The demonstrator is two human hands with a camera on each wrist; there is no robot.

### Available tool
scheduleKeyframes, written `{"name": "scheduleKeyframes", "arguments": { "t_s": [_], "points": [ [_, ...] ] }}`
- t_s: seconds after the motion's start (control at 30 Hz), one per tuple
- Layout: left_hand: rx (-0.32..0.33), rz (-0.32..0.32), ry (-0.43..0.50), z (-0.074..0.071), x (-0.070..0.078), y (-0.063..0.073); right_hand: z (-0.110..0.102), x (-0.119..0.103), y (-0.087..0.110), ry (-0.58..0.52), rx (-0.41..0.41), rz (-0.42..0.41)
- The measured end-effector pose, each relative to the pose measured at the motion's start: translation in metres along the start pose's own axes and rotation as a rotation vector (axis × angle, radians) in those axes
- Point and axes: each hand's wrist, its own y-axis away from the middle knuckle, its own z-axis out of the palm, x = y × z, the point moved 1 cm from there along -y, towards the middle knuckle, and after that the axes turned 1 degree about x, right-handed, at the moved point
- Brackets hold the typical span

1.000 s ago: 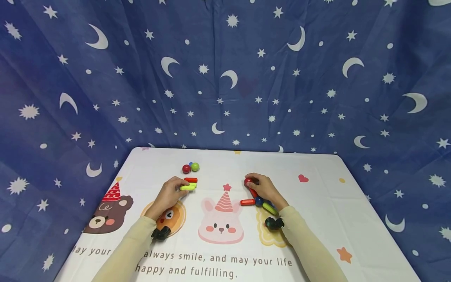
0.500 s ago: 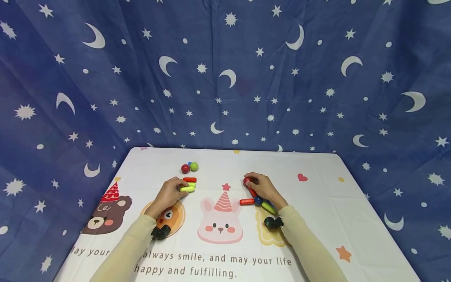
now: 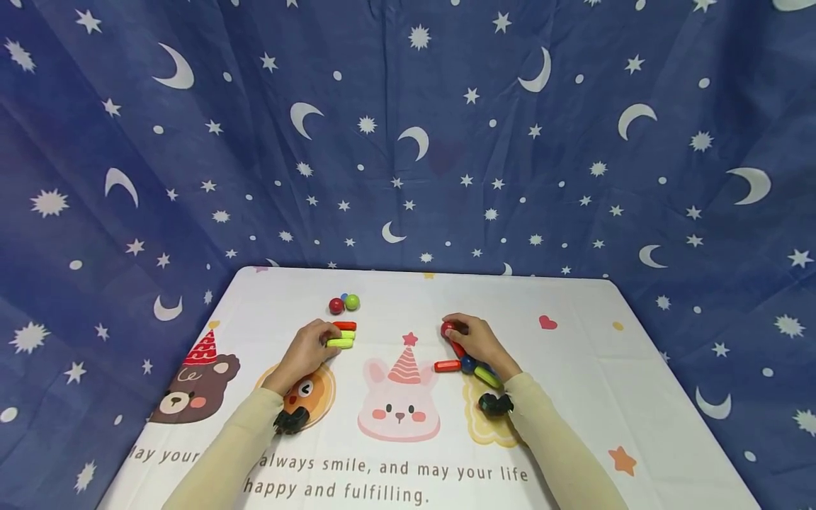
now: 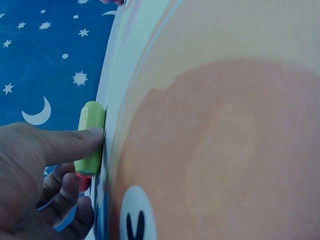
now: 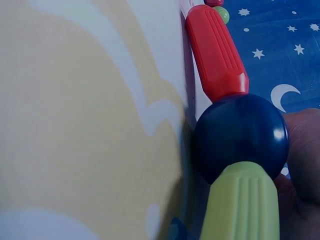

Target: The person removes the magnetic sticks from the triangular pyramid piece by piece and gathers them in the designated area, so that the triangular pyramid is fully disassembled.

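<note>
On the left, my left hand (image 3: 310, 348) pinches a yellow-green ribbed stick (image 3: 340, 343); its thumb lies along that stick (image 4: 91, 116) in the left wrist view. A second yellow-green stick (image 3: 348, 334) and a red stick (image 3: 345, 326) lie just beyond, partly hidden by the fingers. My right hand (image 3: 478, 341) grips a red ball (image 3: 448, 329) at the far end of a joined piece. From its dark blue ball (image 5: 240, 137) extend a red stick (image 3: 448, 366), a yellow-green stick (image 5: 242, 210) and another red stick (image 3: 458, 349) leading to the gripped ball.
Behind the left hand sit a red ball (image 3: 336, 306), a green ball (image 3: 352, 302) and a small blue ball (image 3: 345, 296). A printed white cloth (image 3: 408, 460) covers the table. A blue star-and-moon curtain (image 3: 408, 205) rises along its back and sides.
The near yellow-green stick has shifted slightly toward the person with the left fingers, showing more of the stick behind it. My right hand stays on the red ball.
</note>
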Motion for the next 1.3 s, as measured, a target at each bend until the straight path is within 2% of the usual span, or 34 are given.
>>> {"name": "scheduleKeyframes", "arguments": {
  "t_s": [0.27,0.6,0.8,0.97,1.1,1.3],
  "points": [
    [0.041,0.036,-0.017,-0.004,0.008,0.001,-0.004,-0.002,0.002,-0.01,-0.008,0.012],
    [0.109,0.202,0.075,-0.005,0.035,0.007,-0.008,-0.002,0.007,0.015,-0.008,0.008],
    [0.092,0.23,0.094,0.002,0.056,0.01,-0.012,-0.005,0.015,0.028,-0.019,0.002],
    [0.059,0.262,0.13,0.013,0.073,0.008,-0.014,-0.006,0.021,0.01,-0.013,0.022],
    [0.014,0.259,0.145,0.026,0.083,0.003,-0.013,-0.006,0.021,-0.021,-0.005,0.041],
    [-0.051,0.263,0.16,0.046,0.097,-0.009,-0.013,-0.008,0.018,-0.057,-0.019,0.0]
  ]
}}
